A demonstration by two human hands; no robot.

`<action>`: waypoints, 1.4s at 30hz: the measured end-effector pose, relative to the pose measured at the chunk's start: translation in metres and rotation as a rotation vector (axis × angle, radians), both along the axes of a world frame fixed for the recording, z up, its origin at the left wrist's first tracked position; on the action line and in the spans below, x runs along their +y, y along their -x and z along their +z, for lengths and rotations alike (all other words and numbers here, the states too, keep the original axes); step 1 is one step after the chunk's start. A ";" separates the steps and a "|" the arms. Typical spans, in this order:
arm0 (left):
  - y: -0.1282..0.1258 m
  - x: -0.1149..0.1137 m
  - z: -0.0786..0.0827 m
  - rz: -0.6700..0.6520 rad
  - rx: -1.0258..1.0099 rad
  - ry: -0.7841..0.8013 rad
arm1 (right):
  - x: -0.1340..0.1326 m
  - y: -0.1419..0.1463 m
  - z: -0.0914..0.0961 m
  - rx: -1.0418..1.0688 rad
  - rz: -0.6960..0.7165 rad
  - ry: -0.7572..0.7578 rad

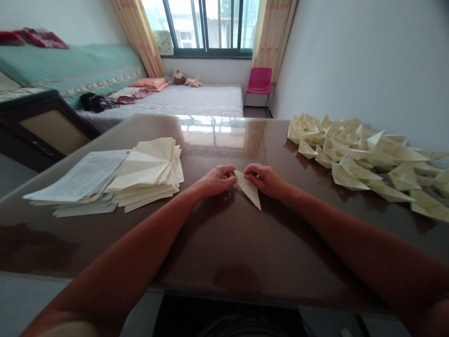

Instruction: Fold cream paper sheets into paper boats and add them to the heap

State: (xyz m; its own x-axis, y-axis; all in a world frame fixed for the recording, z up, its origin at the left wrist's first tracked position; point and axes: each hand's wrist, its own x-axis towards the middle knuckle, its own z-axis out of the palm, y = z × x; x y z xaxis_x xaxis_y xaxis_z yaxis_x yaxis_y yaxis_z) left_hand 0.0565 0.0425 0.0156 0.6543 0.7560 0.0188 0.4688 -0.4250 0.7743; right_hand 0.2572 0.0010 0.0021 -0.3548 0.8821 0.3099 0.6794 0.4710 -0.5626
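A small folded piece of cream paper (248, 188) lies between my hands over the middle of the brown table, its narrow point toward me. The fingers of my left hand (218, 180) are closed at its upper left corner. On the other side, my right hand (263, 179) pinches its upper right edge, thumb and fingers pressed together. To the left of my hands rests a stack of creased cream sheets (143, 168). Far to the right spreads a heap of folded paper shapes (358, 150), pointed and boat-like.
Printed sheets (84, 173) sit beside the cream stack on the glossy table (224, 252). Past its far edge is a bed (210, 100), with a pink chair (259, 82) near the window. A dark cabinet (45, 126) stands at the left, and a wall (368, 61) runs along the right.
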 end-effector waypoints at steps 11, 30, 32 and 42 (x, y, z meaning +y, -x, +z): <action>-0.002 -0.010 0.013 0.028 0.081 -0.306 | -0.018 0.015 0.014 -0.268 -0.099 -0.079; -0.021 -0.040 0.011 0.235 0.258 -0.398 | -0.014 0.013 0.013 -0.224 -0.050 -0.122; -0.022 -0.038 0.008 0.229 0.269 -0.357 | -0.013 0.014 0.010 -0.128 -0.013 -0.135; -0.016 -0.025 -0.003 0.222 0.282 -0.414 | -0.010 0.010 0.003 0.046 0.021 -0.126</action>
State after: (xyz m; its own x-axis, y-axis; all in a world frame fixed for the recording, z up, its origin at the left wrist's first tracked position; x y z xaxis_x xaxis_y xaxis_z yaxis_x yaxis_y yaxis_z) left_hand 0.0724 0.0178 0.0124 0.5023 0.8432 0.1916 0.7472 -0.5348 0.3946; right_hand 0.2468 -0.0094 0.0050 -0.3553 0.8279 0.4341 0.6435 0.5534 -0.5288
